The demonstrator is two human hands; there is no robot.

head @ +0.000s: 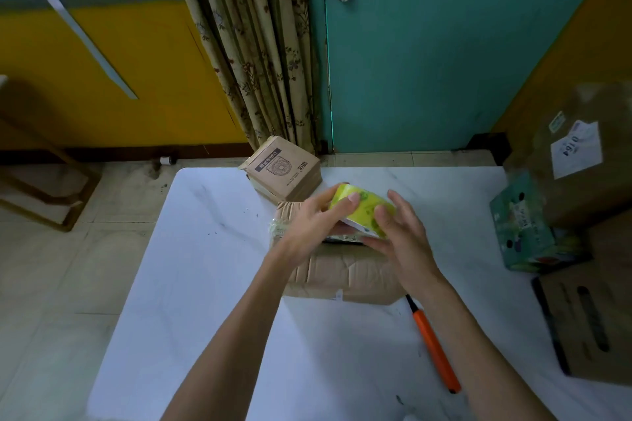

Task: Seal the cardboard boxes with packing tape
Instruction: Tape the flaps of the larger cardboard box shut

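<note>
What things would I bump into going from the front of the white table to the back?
Orange-handled tool → crumpled brown cardboard box → yellow-green roll of packing tape, held by both hands → small printed cardboard box at the far edge.

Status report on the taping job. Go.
Both hands, left and right, grip the tape roll over the brown box. Sealing not yet visible. Orange cutter lies beside the box, clear.

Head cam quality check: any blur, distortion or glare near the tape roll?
Head view: strong wide-angle bowing at the edges, the door leans; stacked boxes at right are smeared; tape roll and both hands, left hand, right hand, slightly soft; lighting dim and even, no glare on the table.
</note>
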